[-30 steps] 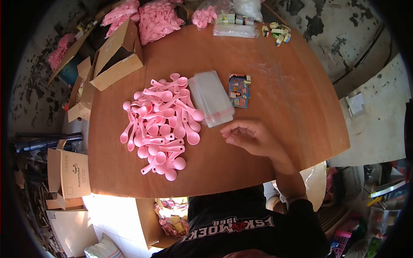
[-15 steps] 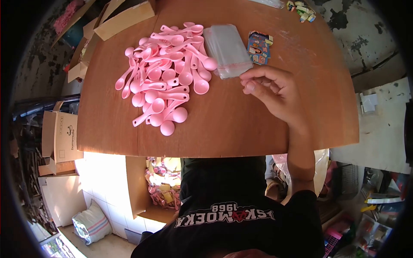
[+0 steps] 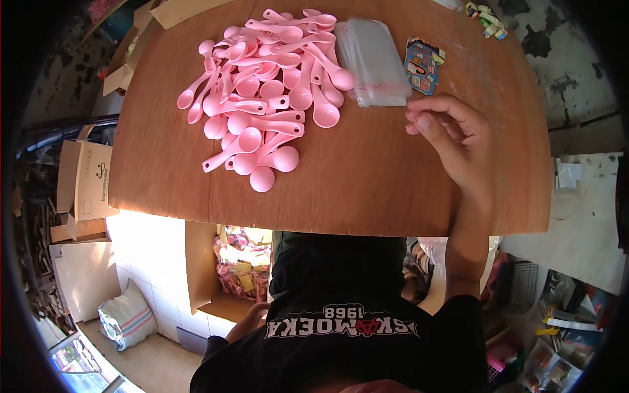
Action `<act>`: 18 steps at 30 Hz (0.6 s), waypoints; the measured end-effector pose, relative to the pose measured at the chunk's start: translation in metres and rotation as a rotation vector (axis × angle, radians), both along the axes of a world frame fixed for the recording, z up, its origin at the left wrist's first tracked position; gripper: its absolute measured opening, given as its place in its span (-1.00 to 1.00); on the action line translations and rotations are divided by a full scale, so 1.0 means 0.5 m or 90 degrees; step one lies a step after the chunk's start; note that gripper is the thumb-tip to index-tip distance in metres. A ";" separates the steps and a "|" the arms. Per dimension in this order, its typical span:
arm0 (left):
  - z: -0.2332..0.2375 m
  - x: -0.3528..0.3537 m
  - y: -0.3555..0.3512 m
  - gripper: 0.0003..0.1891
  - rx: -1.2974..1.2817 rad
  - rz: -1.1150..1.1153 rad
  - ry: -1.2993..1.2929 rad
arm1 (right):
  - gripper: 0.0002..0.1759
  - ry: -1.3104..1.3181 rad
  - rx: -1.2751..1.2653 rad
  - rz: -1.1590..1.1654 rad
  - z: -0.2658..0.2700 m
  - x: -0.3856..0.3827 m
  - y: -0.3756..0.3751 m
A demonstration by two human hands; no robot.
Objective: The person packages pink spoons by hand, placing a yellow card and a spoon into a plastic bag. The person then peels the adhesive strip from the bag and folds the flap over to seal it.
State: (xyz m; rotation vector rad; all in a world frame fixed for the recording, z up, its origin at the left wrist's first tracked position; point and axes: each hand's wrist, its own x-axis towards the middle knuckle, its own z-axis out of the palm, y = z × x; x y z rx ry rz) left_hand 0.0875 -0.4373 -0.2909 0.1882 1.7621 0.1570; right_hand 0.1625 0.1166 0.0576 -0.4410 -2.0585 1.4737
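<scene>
My right hand point(image 3: 458, 134) is over the right side of the table, fingers curled and thumb close to the index finger. Its fingertips are right at the near right corner of a stack of clear plastic bags point(image 3: 375, 62); I cannot tell whether they pinch anything. Left of the bags lies a heap of pink measuring spoons point(image 3: 262, 85), with round bowls and holes in the handles. Printed colourful cards point(image 3: 421, 69) lie just beyond my fingers. My left hand is out of sight; only part of the left forearm point(image 3: 249, 321) shows below the table edge.
The brown wooden table point(image 3: 367, 190) has its near edge against my body. Below it, a cardboard box point(image 3: 203, 275) holds pink and yellow pieces. Small colourful bundles point(image 3: 486, 21) lie at the far right. An open carton point(image 3: 92, 177) and a woven sack point(image 3: 129, 314) stand left.
The view has tilted, so the table things sit higher and further right. My right hand has shifted slightly right along the bags' near edge. The left forearm has come into view.
</scene>
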 end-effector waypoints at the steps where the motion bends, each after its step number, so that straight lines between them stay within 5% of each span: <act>1: 0.000 -0.001 -0.001 -0.56 -0.002 0.001 -0.001 | -0.84 0.009 0.014 -0.007 -0.002 0.000 0.000; 18: -0.053 -0.001 0.043 -0.59 0.030 -0.007 -0.004 | -0.85 -0.002 0.072 -0.049 -0.010 -0.012 0.006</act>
